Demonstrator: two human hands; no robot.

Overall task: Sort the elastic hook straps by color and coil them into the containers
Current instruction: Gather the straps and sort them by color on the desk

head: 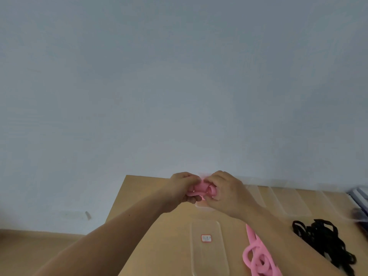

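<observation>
My left hand (184, 189) and my right hand (225, 193) meet at the far edge of the table, and both grip a coiled pink strap (202, 189) between them. The coil sits just above a clear container (205, 206) that is mostly hidden under my hands. More pink straps (256, 257) lie in loops under my right forearm. A tangle of black straps (322, 242) lies at the right. A clear lid (208, 250) with a small red-edged label lies flat in front.
The wooden table (155, 236) ends against a plain pale wall (179, 86). A row of clear containers (288, 198) lines the back edge to the right. A dark object (360, 196) sits at the far right edge.
</observation>
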